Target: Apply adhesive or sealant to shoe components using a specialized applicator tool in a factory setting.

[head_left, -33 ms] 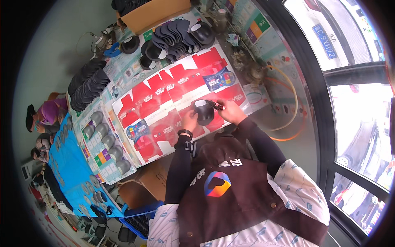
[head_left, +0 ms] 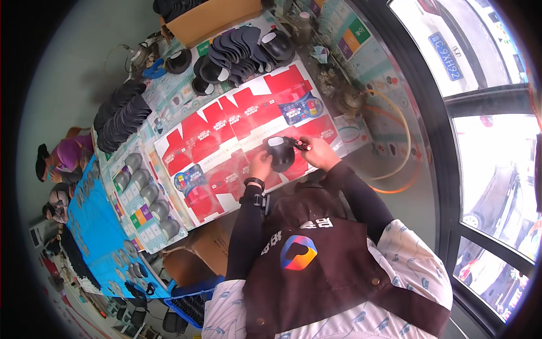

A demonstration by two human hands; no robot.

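A black, rounded cup-shaped piece (head_left: 282,159) with a whitish patch on its upper part is held over the red and white printed sheets. My left hand (head_left: 260,167) grips its left edge, fingers closed. Closed around a slim dark tool with red marks (head_left: 300,144) is my right hand (head_left: 319,152), just right of the piece. The tool's tip reaches the piece's upper right edge; its exact kind is too small to make out. Beneath both hands lie the flat red and white card sheets (head_left: 199,133).
Dark curved pads (head_left: 234,48) are heaped at the table's back, below a cardboard box (head_left: 212,21). Another dark stack (head_left: 121,110) stands far left, with several grey domed pieces (head_left: 149,194) nearer. Hoses (head_left: 407,133) hang at right. Co-workers (head_left: 70,152) sit beside a blue table (head_left: 99,226).
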